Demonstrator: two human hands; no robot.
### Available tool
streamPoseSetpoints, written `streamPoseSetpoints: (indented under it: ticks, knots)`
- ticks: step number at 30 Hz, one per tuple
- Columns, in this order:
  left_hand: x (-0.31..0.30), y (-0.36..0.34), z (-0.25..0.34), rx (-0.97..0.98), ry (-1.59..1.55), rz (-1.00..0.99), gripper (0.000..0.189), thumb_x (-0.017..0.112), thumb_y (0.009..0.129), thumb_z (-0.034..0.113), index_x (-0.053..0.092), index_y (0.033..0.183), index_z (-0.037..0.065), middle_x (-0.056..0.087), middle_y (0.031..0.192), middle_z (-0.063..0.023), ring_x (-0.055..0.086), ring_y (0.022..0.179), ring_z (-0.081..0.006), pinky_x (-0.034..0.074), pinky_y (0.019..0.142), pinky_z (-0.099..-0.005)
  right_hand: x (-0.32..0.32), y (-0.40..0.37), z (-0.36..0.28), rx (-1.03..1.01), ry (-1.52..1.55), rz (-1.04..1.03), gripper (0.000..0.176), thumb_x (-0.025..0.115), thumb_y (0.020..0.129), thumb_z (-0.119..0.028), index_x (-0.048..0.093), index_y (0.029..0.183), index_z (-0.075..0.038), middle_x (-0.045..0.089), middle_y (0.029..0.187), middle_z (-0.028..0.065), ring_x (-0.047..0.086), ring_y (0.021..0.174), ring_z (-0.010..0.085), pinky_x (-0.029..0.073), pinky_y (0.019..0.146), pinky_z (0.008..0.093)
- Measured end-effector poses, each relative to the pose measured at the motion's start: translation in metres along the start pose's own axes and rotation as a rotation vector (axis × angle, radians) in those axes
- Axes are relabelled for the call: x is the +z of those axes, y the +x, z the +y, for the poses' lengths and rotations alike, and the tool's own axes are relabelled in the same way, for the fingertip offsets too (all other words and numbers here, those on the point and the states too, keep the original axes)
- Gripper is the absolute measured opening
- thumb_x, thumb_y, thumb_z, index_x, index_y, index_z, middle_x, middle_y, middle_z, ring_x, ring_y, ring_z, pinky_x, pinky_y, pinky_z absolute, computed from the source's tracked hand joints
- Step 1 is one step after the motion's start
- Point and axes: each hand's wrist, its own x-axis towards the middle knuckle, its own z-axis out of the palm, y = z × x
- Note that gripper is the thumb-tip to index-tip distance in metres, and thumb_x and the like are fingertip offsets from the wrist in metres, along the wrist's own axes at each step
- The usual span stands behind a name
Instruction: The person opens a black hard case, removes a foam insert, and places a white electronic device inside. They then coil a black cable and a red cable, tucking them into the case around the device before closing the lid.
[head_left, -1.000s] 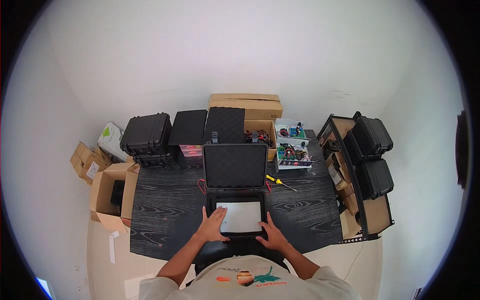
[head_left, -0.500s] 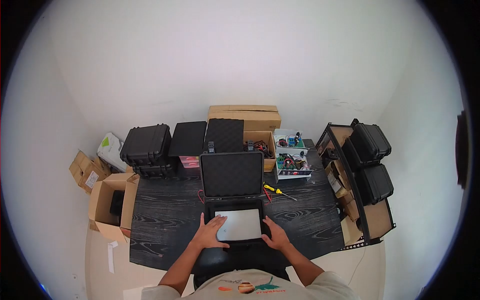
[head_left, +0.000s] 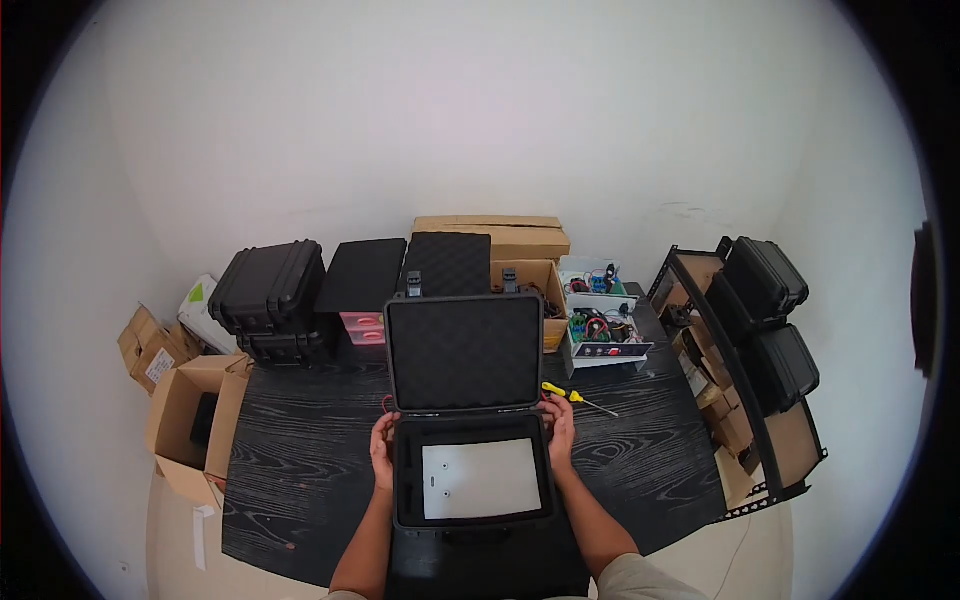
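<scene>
A black hard case (head_left: 474, 526) sits at the table's front edge, its foam-lined lid (head_left: 465, 352) raised. Inside the base, a flat white panel (head_left: 482, 482) with small round fittings and a dark slot along its left side lies in black foam. My left hand (head_left: 383, 452) grips the left side of the case close to the hinge, fingers curled against the wall. On the opposite side my right hand (head_left: 561, 432) holds the case in the same way. A yellow-handled screwdriver (head_left: 574, 396) lies just right of my right hand.
Closed black cases (head_left: 268, 290) are stacked at left above an open cardboard box (head_left: 190, 415). Two white housings with wired boards (head_left: 605, 335) stand at back right. A metal shelf rack (head_left: 745, 370) with more cases borders the table's right side.
Both hands have left the white panel and case interior and moved to the outer sides of the case. The case appears larger and nearer, and the panel now shows its fittings.
</scene>
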Motion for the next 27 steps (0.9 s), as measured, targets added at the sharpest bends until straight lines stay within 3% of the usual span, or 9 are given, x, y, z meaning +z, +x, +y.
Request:
streamPoseSetpoints:
  ticks: [4, 8, 9, 16, 22, 25, 27]
  knots:
    - [-0.008, -0.003, -0.005, -0.056, -0.006, -0.097, 0.083, 0.064, 0.099, 0.059, 0.049, 0.149, -0.004, 0.061, 0.140, -0.0140, 0.058, 0.130, -0.0221, 0.043, 0.115, -0.0365, 0.001, -0.005, 0.017, -0.037, -0.030, 0.032, 0.071, 0.044, 0.111, -0.060, 0.045, 0.150, -0.001, 0.069, 0.123, 0.0144, 0.065, 0.106, 0.0181, 0.049, 0.095, 0.0307]
    - [-0.004, -0.001, 0.001, -0.097, 0.010, -0.149, 0.079, 0.061, 0.099, 0.059, 0.051, 0.147, -0.004, 0.064, 0.133, -0.0131, 0.062, 0.124, -0.0215, 0.047, 0.110, -0.0350, 0.006, -0.001, -0.010, 0.009, -0.115, -0.056, 0.069, 0.044, 0.112, -0.059, 0.049, 0.149, -0.001, 0.068, 0.122, 0.0135, 0.065, 0.111, 0.0192, 0.049, 0.100, 0.0324]
    - [-0.005, 0.003, 0.000, -0.094, 0.014, -0.164, 0.079, 0.061, 0.100, 0.059, 0.051, 0.147, -0.004, 0.064, 0.132, -0.0128, 0.062, 0.123, -0.0213, 0.048, 0.110, -0.0348, 0.000, 0.001, 0.009, 0.012, -0.119, -0.060, 0.069, 0.042, 0.112, -0.058, 0.051, 0.147, 0.000, 0.068, 0.123, 0.0130, 0.064, 0.113, 0.0193, 0.049, 0.103, 0.0331]
    - [-0.006, 0.006, -0.004, -0.127, 0.004, -0.165, 0.075, 0.057, 0.100, 0.058, 0.053, 0.146, -0.001, 0.065, 0.130, -0.0117, 0.063, 0.123, -0.0210, 0.048, 0.110, -0.0343, -0.003, 0.008, 0.031, 0.018, -0.083, -0.035, 0.063, 0.039, 0.113, -0.052, 0.056, 0.143, 0.000, 0.069, 0.117, 0.0126, 0.066, 0.109, 0.0215, 0.049, 0.099, 0.0356]
    - [-0.016, 0.005, -0.011, -0.176, -0.011, -0.164, 0.075, 0.057, 0.101, 0.059, 0.052, 0.148, 0.000, 0.063, 0.137, -0.0120, 0.061, 0.128, -0.0223, 0.046, 0.114, -0.0361, -0.004, 0.004, 0.030, -0.048, -0.122, -0.032, 0.065, 0.038, 0.114, -0.054, 0.057, 0.142, 0.001, 0.068, 0.117, 0.0127, 0.065, 0.108, 0.0199, 0.050, 0.098, 0.0353]
    - [-0.018, -0.006, -0.013, -0.238, -0.081, -0.111, 0.078, 0.057, 0.101, 0.060, 0.048, 0.152, 0.001, 0.059, 0.143, -0.0125, 0.058, 0.134, -0.0232, 0.043, 0.117, -0.0379, -0.003, -0.009, 0.020, 0.069, -0.036, -0.046, 0.062, 0.038, 0.115, -0.051, 0.057, 0.142, 0.002, 0.068, 0.121, 0.0136, 0.065, 0.113, 0.0209, 0.049, 0.102, 0.0357]
    - [-0.011, -0.016, -0.007, -0.281, -0.103, -0.088, 0.081, 0.058, 0.101, 0.061, 0.046, 0.154, 0.001, 0.058, 0.146, -0.0126, 0.056, 0.136, -0.0236, 0.042, 0.119, -0.0389, -0.006, -0.016, 0.014, 0.035, -0.061, -0.044, 0.061, 0.038, 0.116, -0.049, 0.057, 0.142, 0.003, 0.068, 0.126, 0.0144, 0.064, 0.118, 0.0220, 0.047, 0.106, 0.0361]
